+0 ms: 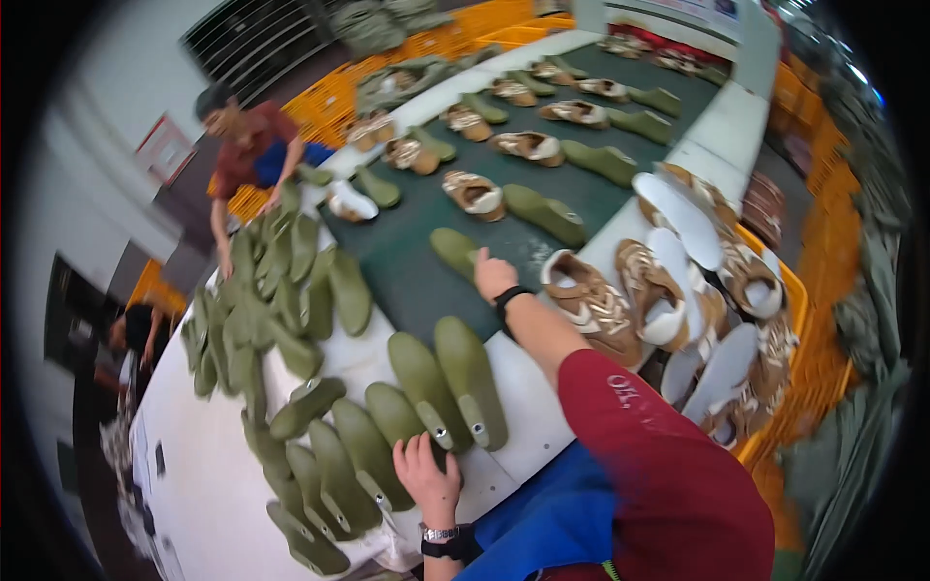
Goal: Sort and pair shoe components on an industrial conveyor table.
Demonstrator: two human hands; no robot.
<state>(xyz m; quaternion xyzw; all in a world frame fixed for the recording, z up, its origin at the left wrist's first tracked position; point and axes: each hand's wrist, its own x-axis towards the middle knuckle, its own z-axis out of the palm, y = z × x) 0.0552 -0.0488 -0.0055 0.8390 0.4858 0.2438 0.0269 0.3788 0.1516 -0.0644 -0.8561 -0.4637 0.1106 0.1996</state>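
My right hand [496, 275] reaches over the dark green conveyor belt [397, 276]. Its fingers are closed on the near end of an olive-green shoe last [453, 252] lying on the belt. Lower down, my left hand [426, 476] is at the white table, its fingers curled over the heel end of another green shoe last [391, 412]. Part of that heel is hidden by the fingers. Several more lasts stand in a row around it, two taller ones [470, 382] just to the right. Brown-and-white sneakers [581, 290] sit on the white ledge right of my right hand.
A yellow crate [796, 290] on the right overflows with sneakers and white insoles [678, 218]. Paired sneakers and lasts [601, 163] line the belt farther off. Across the table, a co-worker [254, 145] reaches to a heap of lasts [271, 257]. Orange crates [320, 111] stand behind.
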